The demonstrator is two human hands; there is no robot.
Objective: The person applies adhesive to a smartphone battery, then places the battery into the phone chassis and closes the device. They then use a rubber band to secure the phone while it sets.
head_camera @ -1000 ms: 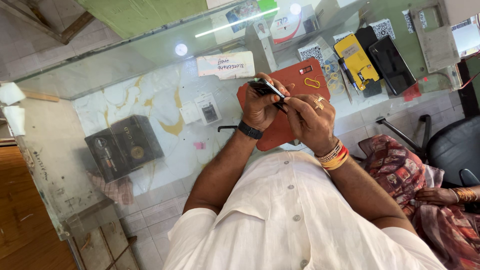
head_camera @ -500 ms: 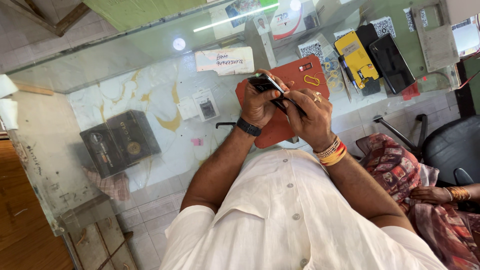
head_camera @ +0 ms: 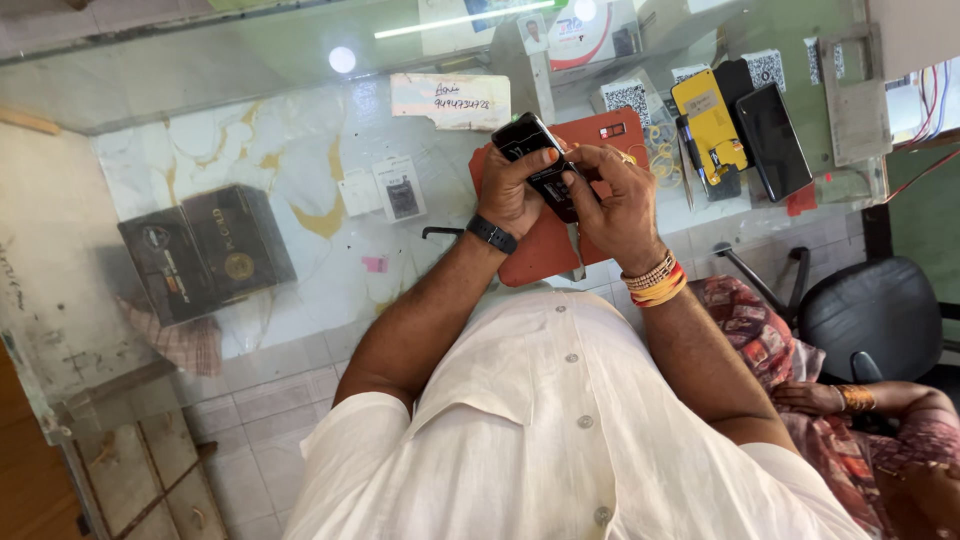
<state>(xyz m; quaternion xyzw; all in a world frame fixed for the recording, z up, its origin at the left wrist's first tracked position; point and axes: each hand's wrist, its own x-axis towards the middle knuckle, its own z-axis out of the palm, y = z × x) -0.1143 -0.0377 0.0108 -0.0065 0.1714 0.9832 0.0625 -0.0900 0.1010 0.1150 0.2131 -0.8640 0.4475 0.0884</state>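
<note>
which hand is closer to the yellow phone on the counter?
Right. The right hand grips the black phone just beside the yellow phone; the left hand holds the black phone's other side, farther away.

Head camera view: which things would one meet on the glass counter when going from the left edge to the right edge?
Black box → small white packets → black phone held in the left hand and right hand over a red mat → yellow phone → dark phone.
</note>
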